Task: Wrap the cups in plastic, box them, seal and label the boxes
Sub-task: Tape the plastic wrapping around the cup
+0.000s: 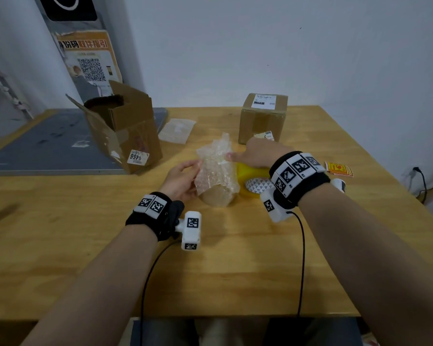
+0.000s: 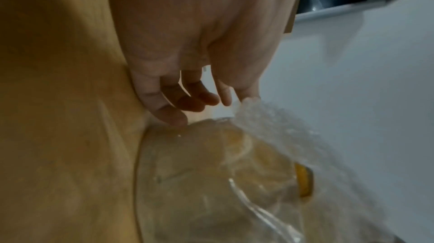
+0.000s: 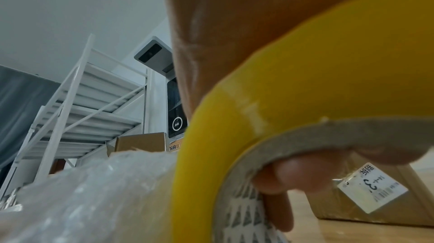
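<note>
A clear cup (image 1: 216, 196) stands mid-table, loosely covered by bubble wrap (image 1: 215, 166) that rises above it. My left hand (image 1: 194, 168) pinches the wrap's left edge between thumb and fingers. My right hand (image 1: 238, 158) grips a yellow tape roll (image 1: 250, 174) just right of the cup, with its thumb against the wrap's upper right side. In the left wrist view the curled fingers (image 2: 176, 115) sit by the cup (image 2: 199, 172) under the wrap (image 2: 281, 126). The right wrist view shows fingers (image 3: 291, 172) inside the tape roll (image 3: 305, 79), beside the bubble wrap (image 3: 94, 191).
An open cardboard box (image 1: 121, 126) stands at the back left on a grey mat (image 1: 48, 146). A sealed, labelled box (image 1: 261, 118) stands behind my right hand. A flat plastic bag (image 1: 176, 129) lies between them. Red and yellow labels (image 1: 339, 168) lie at the right.
</note>
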`<state>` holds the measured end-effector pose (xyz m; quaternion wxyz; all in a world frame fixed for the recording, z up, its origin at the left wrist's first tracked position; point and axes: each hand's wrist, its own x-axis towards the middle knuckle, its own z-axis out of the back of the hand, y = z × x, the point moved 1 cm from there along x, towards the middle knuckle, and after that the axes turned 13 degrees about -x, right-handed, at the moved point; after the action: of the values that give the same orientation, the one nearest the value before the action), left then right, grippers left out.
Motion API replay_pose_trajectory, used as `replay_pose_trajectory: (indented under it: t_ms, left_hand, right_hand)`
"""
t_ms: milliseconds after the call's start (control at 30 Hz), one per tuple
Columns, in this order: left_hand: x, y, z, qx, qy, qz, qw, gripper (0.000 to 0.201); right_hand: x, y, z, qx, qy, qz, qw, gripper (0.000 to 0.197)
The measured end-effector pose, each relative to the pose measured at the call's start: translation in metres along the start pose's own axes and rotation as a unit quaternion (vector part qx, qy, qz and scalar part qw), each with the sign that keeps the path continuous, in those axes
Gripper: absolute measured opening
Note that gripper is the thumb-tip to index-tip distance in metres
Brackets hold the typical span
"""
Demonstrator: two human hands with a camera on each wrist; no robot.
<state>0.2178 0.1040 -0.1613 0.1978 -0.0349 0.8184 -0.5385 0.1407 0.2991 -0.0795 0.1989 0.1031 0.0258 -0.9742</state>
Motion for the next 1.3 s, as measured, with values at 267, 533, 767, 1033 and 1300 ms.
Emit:
replay_pose_trajectory:
  t_ms: [267,533,767,1033,1300]
  left_hand:
    - [0.001,-0.031,-0.002,0.23,0.07,-0.291,0.926,0.035]
    - [0.005,-0.018,-0.017,0.258,0.218,-0.194,0.921,0.052]
    - [0.015,-0.008,-0.019,0.192,0.232,-0.14,0.943,0.088]
    - [0.016,-0.006,-0.018,0.245,0.194,-0.178,0.933,0.074]
    - [0.011,-0.006,-0.021,0.255,0.152,-0.202,0.933,0.073]
  right_hand:
    - [0.0,0.002,0.001,-0.007,0.0,-0.003,1.0,0.069]
    - [0.001,0.001,0.0,0.014,-0.001,-0.016,1.0,0.078]
    - [0.003,-0.001,-0.002,0.006,-0.018,-0.017,1.0,0.078]
    - [0.001,-0.012,-0.006,0.045,-0.031,-0.037,0.998,0.073]
    - [-0.025,-0.034,-0.005,0.167,-0.04,0.008,0.985,0.076]
